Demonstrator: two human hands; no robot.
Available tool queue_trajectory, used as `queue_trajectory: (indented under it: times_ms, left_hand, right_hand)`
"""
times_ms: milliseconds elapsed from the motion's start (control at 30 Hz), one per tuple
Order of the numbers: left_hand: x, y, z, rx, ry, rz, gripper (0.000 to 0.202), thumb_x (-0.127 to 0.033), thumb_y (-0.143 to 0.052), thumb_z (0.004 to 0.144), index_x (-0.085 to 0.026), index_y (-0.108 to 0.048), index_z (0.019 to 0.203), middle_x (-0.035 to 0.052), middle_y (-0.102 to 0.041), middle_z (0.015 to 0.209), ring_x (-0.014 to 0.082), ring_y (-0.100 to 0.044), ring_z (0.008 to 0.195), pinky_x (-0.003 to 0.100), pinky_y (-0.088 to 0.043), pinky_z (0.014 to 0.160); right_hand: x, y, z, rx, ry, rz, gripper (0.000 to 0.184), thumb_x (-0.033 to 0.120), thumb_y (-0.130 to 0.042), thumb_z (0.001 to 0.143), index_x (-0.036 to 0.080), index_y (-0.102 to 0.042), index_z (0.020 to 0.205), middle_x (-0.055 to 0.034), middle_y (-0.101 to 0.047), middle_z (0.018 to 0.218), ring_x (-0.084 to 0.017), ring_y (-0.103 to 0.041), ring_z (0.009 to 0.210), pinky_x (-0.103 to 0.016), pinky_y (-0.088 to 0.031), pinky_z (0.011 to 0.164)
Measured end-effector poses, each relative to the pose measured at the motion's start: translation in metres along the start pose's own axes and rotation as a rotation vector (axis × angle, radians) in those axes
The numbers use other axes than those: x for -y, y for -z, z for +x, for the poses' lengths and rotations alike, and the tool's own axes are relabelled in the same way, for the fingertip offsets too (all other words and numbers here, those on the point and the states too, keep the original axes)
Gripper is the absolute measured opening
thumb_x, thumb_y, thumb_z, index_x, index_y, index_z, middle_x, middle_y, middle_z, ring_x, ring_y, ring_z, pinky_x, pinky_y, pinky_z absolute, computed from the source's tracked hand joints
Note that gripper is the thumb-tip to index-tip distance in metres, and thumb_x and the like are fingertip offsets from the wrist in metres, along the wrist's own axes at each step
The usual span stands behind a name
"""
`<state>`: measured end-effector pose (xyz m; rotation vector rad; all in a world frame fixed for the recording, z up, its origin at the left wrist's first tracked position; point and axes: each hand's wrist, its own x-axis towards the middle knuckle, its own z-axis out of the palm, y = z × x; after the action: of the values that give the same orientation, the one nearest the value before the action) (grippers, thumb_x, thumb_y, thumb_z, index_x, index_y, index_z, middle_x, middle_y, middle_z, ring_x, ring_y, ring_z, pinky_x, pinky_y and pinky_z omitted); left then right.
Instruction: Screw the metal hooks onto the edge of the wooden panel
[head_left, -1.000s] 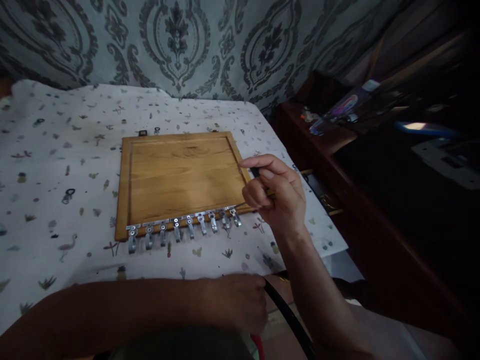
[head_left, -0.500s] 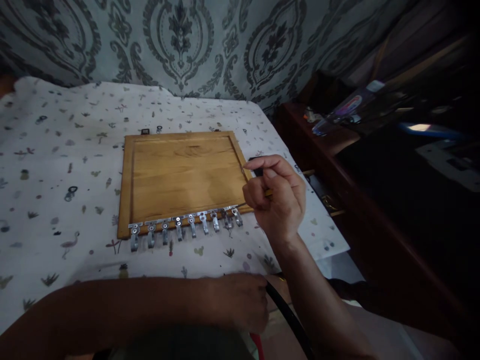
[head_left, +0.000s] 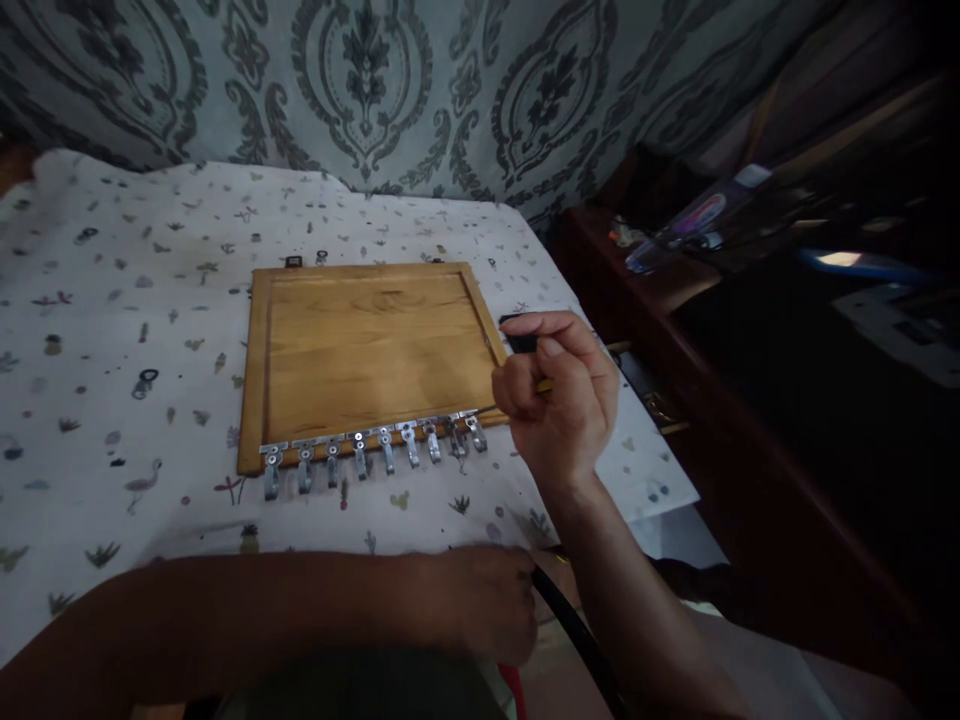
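A wooden board (head_left: 382,340) with a raised frame lies flat on the patterned cloth. Along its near edge sits a row of several metal hooks (head_left: 360,455) on a plate with screws. My right hand (head_left: 562,395) is closed at the board's near right corner, around what looks like a slim screwdriver (head_left: 545,385) with a yellow handle. Its thin shaft points left at the last hook; whether the tip touches a screw is too small to tell. Low in front of me, my left hand (head_left: 495,600) is curled beside a black strap-like band (head_left: 574,630); its fingertips are hidden.
The white printed cloth (head_left: 172,340) covers the table up to a patterned curtain (head_left: 360,90). A black object (head_left: 517,333) lies behind my right hand. To the right stand a dark red wooden cabinet edge (head_left: 645,290) and a clear bottle (head_left: 697,220) lying tilted.
The view has shifted very slightly. My right hand stays by the last hook with the screwdriver, and my left hand has hardly moved.
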<state>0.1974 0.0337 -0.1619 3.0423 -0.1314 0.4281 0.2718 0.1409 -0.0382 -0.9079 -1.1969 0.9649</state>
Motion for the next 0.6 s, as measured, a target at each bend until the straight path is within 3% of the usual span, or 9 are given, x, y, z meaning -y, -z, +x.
queue_trajectory:
  times_ms: [200, 433, 600]
  left_hand:
    - [0.005, 0.008, -0.002, 0.024, -0.067, -0.094, 0.015, -0.015, -0.078, 0.081, -0.018, -0.073, 0.068, -0.0010, -0.071, 0.065, 0.0136, -0.067, 0.069, 0.029, -0.052, 0.076]
    - [0.006, 0.017, -0.004, 0.008, -0.048, -0.069, 0.021, -0.013, -0.077, 0.081, -0.019, -0.069, 0.062, -0.0013, -0.065, 0.058, 0.0139, -0.062, 0.062, 0.032, -0.048, 0.072]
    - [0.004, 0.011, -0.004, -0.007, -0.047, -0.085, 0.021, -0.014, -0.079, 0.080, -0.018, -0.068, 0.063, 0.0014, -0.069, 0.065, 0.0155, -0.065, 0.070, 0.032, -0.047, 0.075]
  right_hand:
    - [0.005, 0.002, 0.002, 0.001, 0.004, 0.066, 0.011, 0.029, -0.059, 0.093, 0.024, -0.068, 0.089, 0.0128, -0.026, 0.041, -0.008, -0.012, 0.035, -0.024, -0.014, 0.039]
    - [0.041, 0.016, 0.005, -0.201, 0.163, 0.176, 0.017, 0.015, -0.058, 0.089, 0.024, -0.070, 0.081, 0.0105, -0.029, 0.039, -0.008, -0.012, 0.035, -0.025, -0.019, 0.039]
    - [0.026, 0.017, 0.001, -0.194, 0.083, 0.155, 0.012, 0.019, -0.060, 0.086, 0.024, -0.069, 0.079, 0.0117, -0.029, 0.037, -0.007, -0.009, 0.034, -0.024, -0.017, 0.037]
